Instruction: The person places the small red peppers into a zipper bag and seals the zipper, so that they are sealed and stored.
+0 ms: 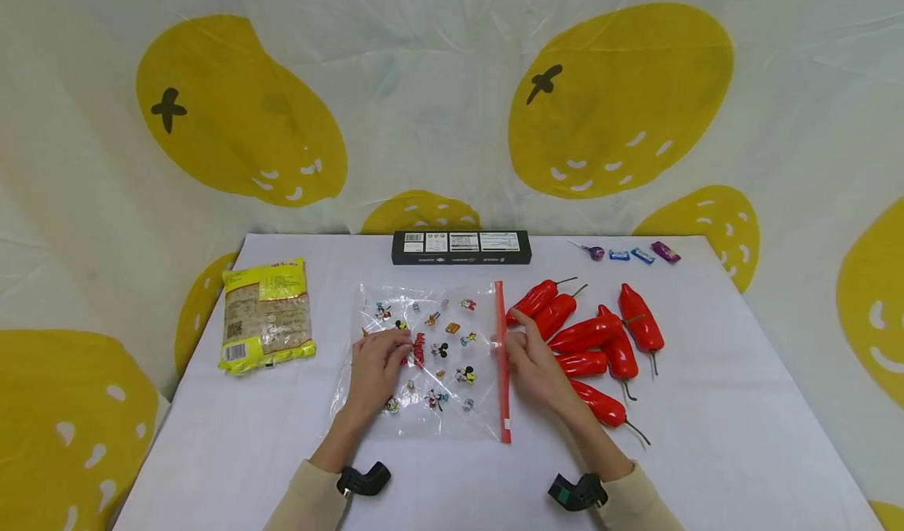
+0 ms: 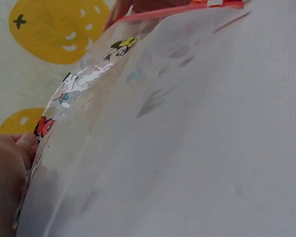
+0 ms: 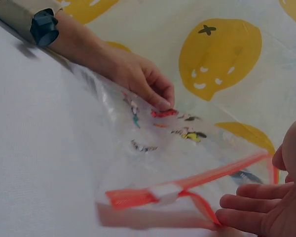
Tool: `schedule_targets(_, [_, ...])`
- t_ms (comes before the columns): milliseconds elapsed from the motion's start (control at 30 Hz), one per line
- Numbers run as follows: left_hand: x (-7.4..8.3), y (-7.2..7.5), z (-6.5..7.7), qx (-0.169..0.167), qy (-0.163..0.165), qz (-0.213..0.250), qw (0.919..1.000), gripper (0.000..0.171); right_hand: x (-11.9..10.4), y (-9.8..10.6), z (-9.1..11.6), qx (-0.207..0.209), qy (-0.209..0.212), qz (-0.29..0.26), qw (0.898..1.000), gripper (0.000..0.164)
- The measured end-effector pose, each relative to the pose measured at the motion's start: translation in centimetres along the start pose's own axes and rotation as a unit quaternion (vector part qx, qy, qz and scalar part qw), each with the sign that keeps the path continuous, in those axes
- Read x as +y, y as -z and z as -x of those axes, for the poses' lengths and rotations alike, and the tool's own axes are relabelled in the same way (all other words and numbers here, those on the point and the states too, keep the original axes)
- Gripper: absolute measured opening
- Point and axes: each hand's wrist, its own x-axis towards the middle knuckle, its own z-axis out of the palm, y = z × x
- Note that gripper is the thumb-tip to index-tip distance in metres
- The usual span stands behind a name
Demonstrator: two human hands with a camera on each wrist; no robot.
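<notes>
A clear zip bag (image 1: 452, 394) printed with cartoon figures lies in front of me, its red zip edge (image 1: 504, 374) on the right side. My left hand (image 1: 377, 366) pinches the bag's upper film near the middle, by the red lettering; in the left wrist view the film rises toward the thumb. At the zip edge is my right hand (image 1: 537, 362), its index finger pointing forward. The right wrist view shows fairly straight fingers (image 3: 254, 205) beside the parted red strips, with the white slider (image 3: 166, 193) farther along.
Several red peppers (image 1: 643, 327) lie just right of my right hand. A yellow-and-clear food packet (image 1: 267, 315) is on the left. Along the back stand a black box (image 1: 461, 247), a lollipop (image 1: 595, 253) and small wrapped candies (image 1: 643, 255).
</notes>
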Motion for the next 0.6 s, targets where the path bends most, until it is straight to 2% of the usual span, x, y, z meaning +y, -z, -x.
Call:
schedule_targets(200, [-0.47,0.24,-0.09,-0.002,0.053,0.063,0.9966,0.008,0.68,-0.24,-0.22,0.001,-0.012,0.019,1.000,0.055])
schedule_targets(300, [-0.60,0.48,-0.25,-0.011,0.086,0.115,0.9895,0.010,0.88,-0.36,-0.29,-0.001,-0.013,0.008,1.000,0.053])
schedule_targets(400, [-0.63,0.64,-0.35,-0.012,0.112,0.148,0.9826,0.010,1.04,-0.44,-0.32,0.000,-0.011,0.006,1.000,0.051])
schedule_targets(467, [-0.58,0.70,-0.36,-0.012,0.122,0.160,0.9796,0.011,1.09,-0.44,-0.29,0.001,-0.009,0.016,1.000,0.050])
schedule_targets(600, [-0.35,0.76,-0.36,-0.014,0.116,0.150,0.9818,0.011,0.91,-0.39,-0.13,0.004,0.000,0.056,0.998,0.051])
